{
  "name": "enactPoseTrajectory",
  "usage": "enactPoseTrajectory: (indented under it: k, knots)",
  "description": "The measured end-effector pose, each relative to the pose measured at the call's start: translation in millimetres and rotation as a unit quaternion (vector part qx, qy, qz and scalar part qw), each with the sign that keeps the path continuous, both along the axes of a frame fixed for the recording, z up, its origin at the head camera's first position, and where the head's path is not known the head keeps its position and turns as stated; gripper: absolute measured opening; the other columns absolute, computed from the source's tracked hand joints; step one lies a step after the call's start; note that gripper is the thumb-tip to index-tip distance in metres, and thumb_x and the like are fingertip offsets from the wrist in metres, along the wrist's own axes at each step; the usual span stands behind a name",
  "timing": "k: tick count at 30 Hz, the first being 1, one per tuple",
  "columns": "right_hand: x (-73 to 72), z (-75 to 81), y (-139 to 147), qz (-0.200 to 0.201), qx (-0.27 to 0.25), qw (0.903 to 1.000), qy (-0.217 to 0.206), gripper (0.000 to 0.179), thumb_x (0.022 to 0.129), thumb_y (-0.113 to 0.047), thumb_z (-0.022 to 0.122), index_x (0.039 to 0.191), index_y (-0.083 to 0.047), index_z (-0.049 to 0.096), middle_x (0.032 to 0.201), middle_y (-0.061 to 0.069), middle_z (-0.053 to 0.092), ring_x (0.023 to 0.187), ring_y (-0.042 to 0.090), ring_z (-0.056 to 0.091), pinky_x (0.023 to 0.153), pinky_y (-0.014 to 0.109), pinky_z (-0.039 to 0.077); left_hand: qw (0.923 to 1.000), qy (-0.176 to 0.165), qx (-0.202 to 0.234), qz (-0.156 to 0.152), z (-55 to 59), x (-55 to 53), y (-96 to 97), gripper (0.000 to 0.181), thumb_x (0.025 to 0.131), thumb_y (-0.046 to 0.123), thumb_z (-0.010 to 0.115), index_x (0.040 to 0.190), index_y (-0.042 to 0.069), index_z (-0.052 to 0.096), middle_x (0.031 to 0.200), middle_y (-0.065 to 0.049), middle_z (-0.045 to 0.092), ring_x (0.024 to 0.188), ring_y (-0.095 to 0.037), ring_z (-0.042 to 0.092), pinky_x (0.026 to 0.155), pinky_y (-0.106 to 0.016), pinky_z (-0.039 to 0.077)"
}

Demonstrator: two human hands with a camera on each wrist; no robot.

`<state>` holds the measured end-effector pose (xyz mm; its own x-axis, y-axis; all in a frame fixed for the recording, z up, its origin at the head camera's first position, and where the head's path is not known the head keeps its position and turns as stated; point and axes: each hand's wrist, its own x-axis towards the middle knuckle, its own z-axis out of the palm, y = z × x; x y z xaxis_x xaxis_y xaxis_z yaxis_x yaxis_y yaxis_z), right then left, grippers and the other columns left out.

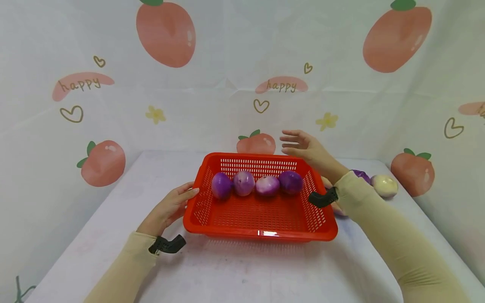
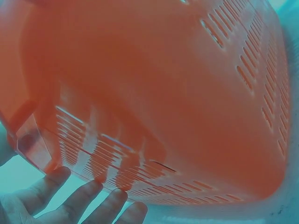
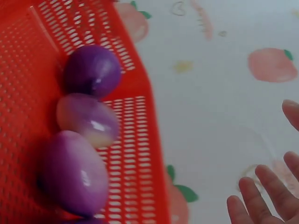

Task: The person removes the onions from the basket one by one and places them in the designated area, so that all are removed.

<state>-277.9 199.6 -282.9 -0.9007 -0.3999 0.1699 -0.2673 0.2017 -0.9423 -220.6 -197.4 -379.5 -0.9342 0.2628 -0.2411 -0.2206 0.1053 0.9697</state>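
A red plastic basket [image 1: 261, 233] with slotted walls sits in the middle of the table. Along its far wall lies a row of several shiny purple onions [image 1: 244, 183], some paler and whitish in parts. My left hand [image 1: 170, 208] holds the basket's left side, thumb at the rim and fingertips [image 2: 114, 200] against the outside of the slotted wall. Raised over the far right corner is my right hand [image 1: 301, 145], fingers extended and holding nothing. In the right wrist view, a gap separates its fingers [image 3: 254, 196] from the basket wall.
Right of the basket, partly behind my right forearm, lie a pale whitish onion [image 1: 384, 186] and something dark purple [image 1: 361, 175]. A white cloth with printed fruit [image 1: 227, 105] hangs behind and beside the white table [image 1: 125, 202].
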Motion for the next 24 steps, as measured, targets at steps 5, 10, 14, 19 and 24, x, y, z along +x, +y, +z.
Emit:
enactPoseTrajectory:
  k: [5, 10, 14, 19, 24]
  knots:
    - [-11.5, -21.6, -28, 0.026, 0.035, 0.9989, -0.015, 0.059, 0.091, -0.01, 0.066, 0.144, -0.006, 0.04, 0.145, 0.018, 0.046, 0.134, 0.035, 0.045, 0.107, 0.05, 0.041, 1.0, 0.0, 0.002, -0.001, -1.0, -1.0, -1.0, 0.065, 0.099, 0.036, 0.053, 0.151, 0.007, 0.028, 0.127, -0.003, 0.059, 0.105, -0.011, 0.061, 0.097, -0.042, 0.051]
    - [-21.0, -46.8, -41, 0.048, 0.08, 0.995, -0.037, 0.064, 0.088, -0.013, 0.07, 0.144, -0.005, 0.04, 0.144, 0.022, 0.045, 0.131, 0.037, 0.047, 0.102, 0.047, 0.047, 1.0, -0.004, -0.001, 0.003, -0.8, -1.1, -0.7, 0.065, 0.098, 0.037, 0.054, 0.151, 0.008, 0.029, 0.132, -0.007, 0.057, 0.107, -0.012, 0.06, 0.099, -0.044, 0.05]
    - [-21.8, -56.7, -45, 0.052, 0.111, 0.991, -0.055, 0.063, 0.087, -0.016, 0.072, 0.143, -0.008, 0.043, 0.143, 0.019, 0.046, 0.133, 0.035, 0.044, 0.103, 0.047, 0.046, 1.0, -0.005, -0.005, 0.002, 0.4, -0.4, -0.2, 0.065, 0.098, 0.038, 0.054, 0.151, 0.008, 0.029, 0.135, -0.01, 0.055, 0.108, -0.013, 0.06, 0.099, -0.044, 0.05]
    - [-19.9, -58.8, -47, 0.064, 0.144, 0.9851, -0.068, 0.067, 0.085, -0.021, 0.074, 0.143, -0.012, 0.042, 0.144, 0.015, 0.045, 0.135, 0.033, 0.041, 0.109, 0.051, 0.038, 1.0, -0.004, -0.008, 0.005, 1.1, -0.3, -0.2, 0.067, 0.098, 0.039, 0.054, 0.151, 0.008, 0.029, 0.138, -0.012, 0.052, 0.109, -0.013, 0.06, 0.1, -0.044, 0.049]
    - [-19.7, -62.8, -49, 0.102, 0.173, 0.9775, -0.064, 0.069, 0.087, -0.018, 0.071, 0.146, -0.008, 0.037, 0.148, 0.018, 0.042, 0.137, 0.036, 0.038, 0.112, 0.053, 0.034, 0.9999, -0.006, -0.008, 0.005, -0.8, -1.4, -0.6, 0.066, 0.098, 0.039, 0.055, 0.151, 0.009, 0.029, 0.136, -0.01, 0.054, 0.109, -0.014, 0.06, 0.099, -0.043, 0.05]
